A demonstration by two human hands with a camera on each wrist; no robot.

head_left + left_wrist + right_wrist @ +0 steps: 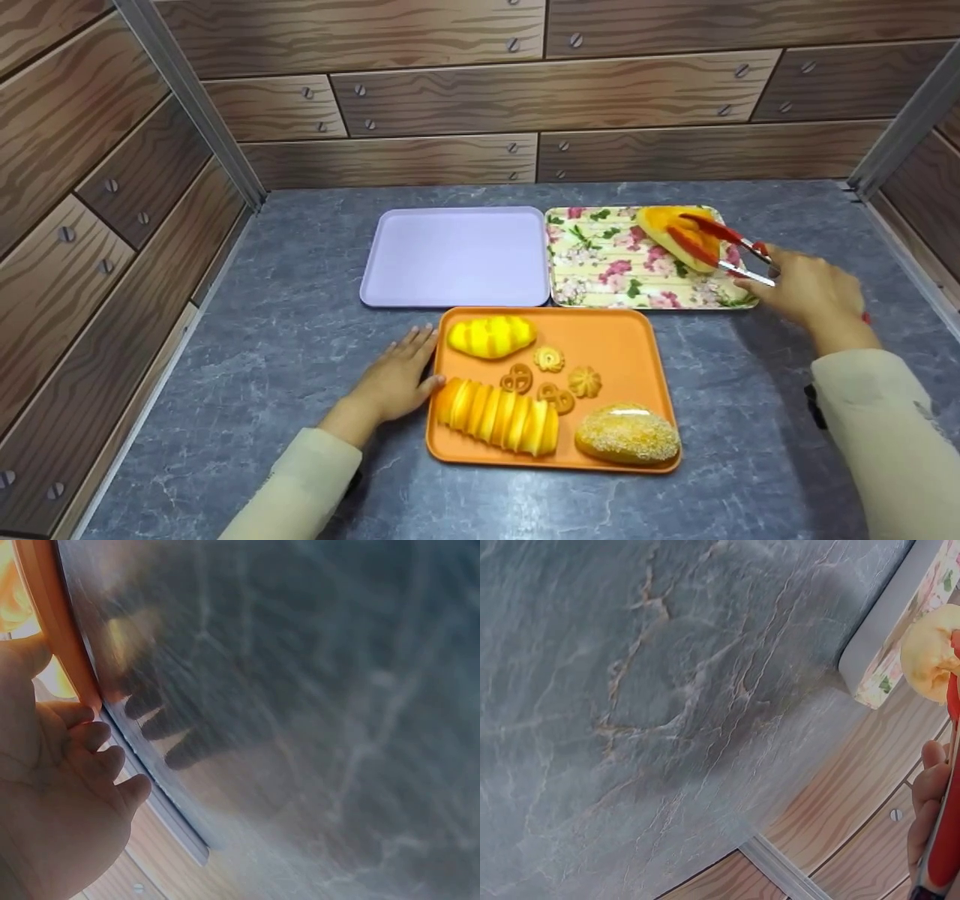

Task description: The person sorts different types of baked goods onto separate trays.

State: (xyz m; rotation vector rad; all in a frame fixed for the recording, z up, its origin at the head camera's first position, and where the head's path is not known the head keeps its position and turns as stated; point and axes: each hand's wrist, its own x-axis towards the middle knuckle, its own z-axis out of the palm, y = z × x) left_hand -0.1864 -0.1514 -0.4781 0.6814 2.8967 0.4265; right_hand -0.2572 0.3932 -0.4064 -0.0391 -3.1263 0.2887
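My right hand (814,292) grips a pair of red-tipped metal tongs (750,271), also seen as red tongs (946,840) in the right wrist view. Their tips lie around a yellow-orange bread (660,222) at the right of the floral tray (592,262). My left hand (397,379) rests with fingers extended at the left edge of the orange tray (607,337). On that tray lie a yellow striped bread (491,337), a sliced-looking loaf (499,418), a sesame-topped bun (627,435), and several small cookies and pretzels, among them a flower-shaped cookie (584,382).
A bare lilac tray (457,255) stands left of the floral tray, behind the orange one. All three sit on a grey marbled table (300,300). Wood-patterned walls (450,97) close off the back and sides.
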